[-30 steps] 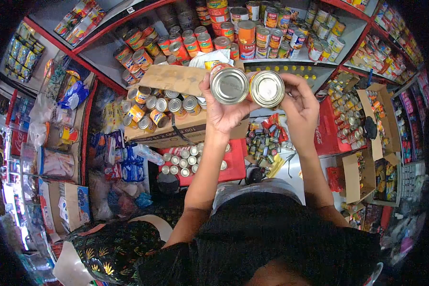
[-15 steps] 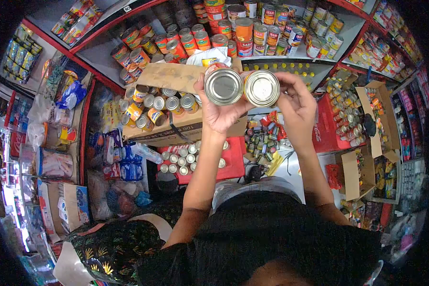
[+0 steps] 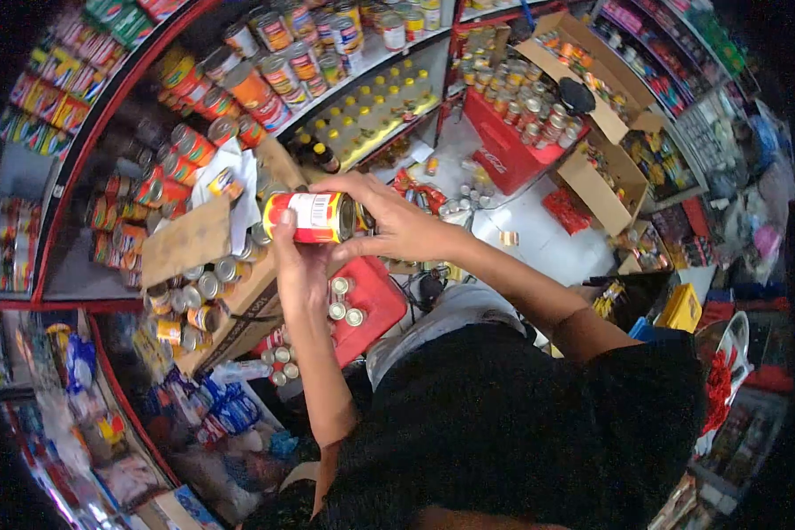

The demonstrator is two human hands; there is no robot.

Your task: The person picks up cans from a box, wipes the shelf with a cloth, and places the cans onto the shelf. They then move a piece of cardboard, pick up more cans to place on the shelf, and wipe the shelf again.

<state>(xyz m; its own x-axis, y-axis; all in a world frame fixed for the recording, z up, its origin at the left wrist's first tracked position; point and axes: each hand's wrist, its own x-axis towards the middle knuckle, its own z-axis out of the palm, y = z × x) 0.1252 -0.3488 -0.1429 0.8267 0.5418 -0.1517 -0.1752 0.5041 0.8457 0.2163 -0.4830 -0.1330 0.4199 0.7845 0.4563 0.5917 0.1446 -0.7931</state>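
Note:
A food can (image 3: 311, 216) with a red and yellow label and a white barcode panel lies sideways between my hands. My left hand (image 3: 299, 272) is closed on it from below, thumb up against the label. From the other side, my right hand (image 3: 402, 221) grips around its metal end, fingers over the top and thumb underneath. A second can held earlier is not clearly visible. Just behind and left of my hands stands an open cardboard box (image 3: 254, 320) with several cans (image 3: 208, 284) inside. Below my hands, small cans (image 3: 354, 316) stand on a red surface (image 3: 382, 296).
Shelves of cans (image 3: 300, 66) and yellow-capped bottles (image 3: 362, 113) run along the back. A red Coca-Cola crate (image 3: 505, 163) carries many cans at the back right, beside open cartons (image 3: 605, 190). Blue packs (image 3: 234, 402) lie at the lower left.
The view has swung right. Two cans were held side by side with metal ends facing me; now one shows its label sideways, and my hands have moved lower and to the left in view.

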